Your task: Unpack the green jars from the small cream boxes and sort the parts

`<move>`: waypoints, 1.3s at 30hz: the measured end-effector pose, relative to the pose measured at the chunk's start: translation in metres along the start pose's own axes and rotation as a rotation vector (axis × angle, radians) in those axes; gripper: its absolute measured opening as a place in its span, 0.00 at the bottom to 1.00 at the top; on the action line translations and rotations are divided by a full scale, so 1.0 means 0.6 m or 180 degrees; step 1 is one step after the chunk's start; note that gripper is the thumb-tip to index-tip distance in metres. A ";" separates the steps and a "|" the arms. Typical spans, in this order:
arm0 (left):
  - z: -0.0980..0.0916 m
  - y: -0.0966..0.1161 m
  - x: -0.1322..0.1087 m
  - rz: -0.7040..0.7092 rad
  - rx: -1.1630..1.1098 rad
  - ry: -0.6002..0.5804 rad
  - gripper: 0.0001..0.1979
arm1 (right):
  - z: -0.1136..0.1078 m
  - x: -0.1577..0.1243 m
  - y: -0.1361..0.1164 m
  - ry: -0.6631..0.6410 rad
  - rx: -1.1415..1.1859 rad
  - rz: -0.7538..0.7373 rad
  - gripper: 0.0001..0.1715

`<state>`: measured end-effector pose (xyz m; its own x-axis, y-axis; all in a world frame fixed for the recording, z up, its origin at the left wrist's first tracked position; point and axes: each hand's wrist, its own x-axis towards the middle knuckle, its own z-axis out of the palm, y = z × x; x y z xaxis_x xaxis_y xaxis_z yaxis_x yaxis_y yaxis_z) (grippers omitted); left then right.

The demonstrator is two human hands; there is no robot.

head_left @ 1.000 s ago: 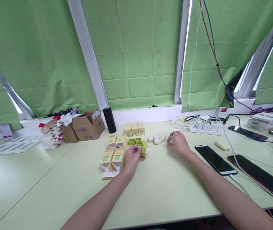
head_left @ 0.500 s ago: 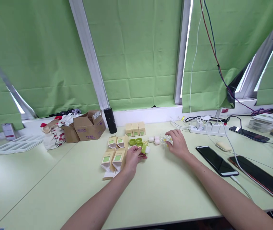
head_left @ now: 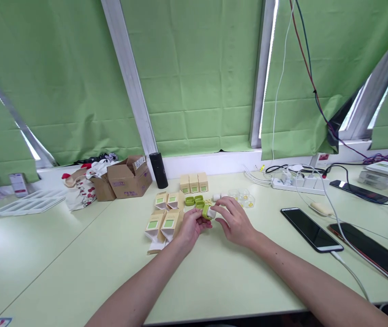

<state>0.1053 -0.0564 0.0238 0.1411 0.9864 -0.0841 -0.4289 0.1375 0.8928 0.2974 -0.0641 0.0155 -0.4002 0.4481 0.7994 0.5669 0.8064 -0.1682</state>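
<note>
My left hand (head_left: 193, 225) is closed around a small green plastic case (head_left: 206, 211) above the table. A white block-like piece (head_left: 211, 213) shows at the case's right side. My right hand (head_left: 235, 222) is beside it, fingers curved and apart, with the index fingertip at the white piece; whether it presses on it I cannot tell. Several green cases (head_left: 198, 199) lie just behind my left hand. Small white pieces (head_left: 216, 196) sit behind my right hand, partly hidden by it. Clear round containers with yellow spots (head_left: 243, 198) are behind and to the right.
Open small cartons with green labels (head_left: 168, 223) stand left of my left hand. More cartons (head_left: 193, 183) line up at the back, near a black cylinder (head_left: 159, 170) and a cardboard box (head_left: 129, 178). Phones (head_left: 311, 229), cables and a power strip (head_left: 298, 184) occupy the right.
My right hand has left the clear containers, which now rest on the table, and has come left to the green case. My left hand still holds that case in about the same place.
</note>
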 end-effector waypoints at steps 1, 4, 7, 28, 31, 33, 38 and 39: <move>0.001 0.000 -0.001 -0.0012 0.0014 -0.0020 0.04 | 0.000 0.000 0.001 -0.0011 -0.0008 -0.0015 0.27; 0.003 0.000 -0.003 -0.0047 0.0027 -0.0070 0.04 | 0.000 0.001 0.004 -0.0065 -0.0027 -0.0027 0.27; 0.005 0.000 -0.005 -0.0097 -0.0002 -0.0125 0.05 | -0.001 0.002 0.006 -0.0078 0.0012 -0.0018 0.27; -0.002 0.007 -0.006 0.0270 0.0313 -0.0150 0.20 | 0.019 0.007 0.022 0.0312 0.4307 0.2670 0.22; -0.002 0.004 -0.005 0.0296 0.0341 -0.0145 0.19 | 0.020 0.005 0.020 0.0289 0.4653 0.2853 0.21; -0.002 0.002 -0.004 0.0317 0.0371 -0.0139 0.19 | 0.021 0.004 0.020 0.0292 0.4756 0.2911 0.20; -0.003 -0.003 0.000 0.0358 0.0493 -0.0098 0.21 | 0.023 0.002 0.024 0.0334 0.4868 0.2909 0.19; -0.003 -0.003 0.000 0.0373 0.0514 -0.0102 0.20 | 0.023 0.002 0.025 0.0348 0.4888 0.2921 0.19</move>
<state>0.1045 -0.0566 0.0212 0.1280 0.9911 0.0362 -0.2957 0.0033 0.9553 0.2955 -0.0461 0.0061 -0.2933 0.9406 0.1711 -0.5768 -0.0314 -0.8163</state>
